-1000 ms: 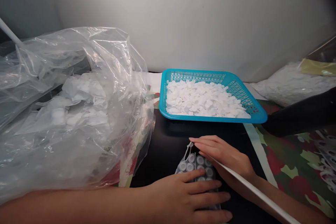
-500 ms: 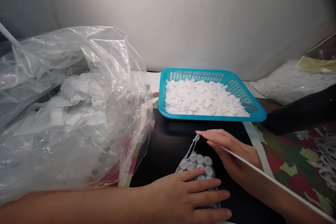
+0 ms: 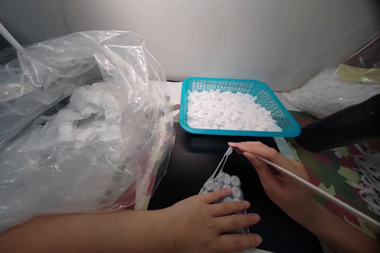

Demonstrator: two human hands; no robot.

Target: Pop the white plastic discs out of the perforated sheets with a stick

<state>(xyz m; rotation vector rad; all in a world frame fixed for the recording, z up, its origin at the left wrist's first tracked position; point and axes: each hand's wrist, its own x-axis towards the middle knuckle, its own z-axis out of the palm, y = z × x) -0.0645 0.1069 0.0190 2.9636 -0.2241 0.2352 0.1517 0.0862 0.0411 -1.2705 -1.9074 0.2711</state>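
You have a large clear polythene bag [image 3: 89, 67] of white discs slumped across the left of the frame, its loose film overhanging the black bench top [image 3: 178, 174]. Any slide of that film could crowd the working area. At upper centre sits a teal plastic basket [image 3: 219, 83] heaped with white discs [image 3: 231, 110]; a knock to its near rim could spill them onto the bench. At the right, a second bag of white discs [image 3: 323, 95] and a dark object [image 3: 341, 124] lie beyond a patterned cloth [image 3: 332, 178]. A thin white rod [image 3: 314, 189] crosses your right forearm in view toward the lower right. I cannot tell whether it touches you, but snagging it could jerk your grip.

A clear sheet of round cups [image 3: 225, 189] lies at lower centre on the bench, under your left hand [image 3: 213, 215], which is spread flat and pressing down. Its narrow tab [image 3: 222, 162] rises to your right hand [image 3: 273, 170], whose fingertips [image 3: 237, 146] appear pinched on its tip. An abrupt pull could tear that tab, and easing your left hand could let the sheet lift or shift.
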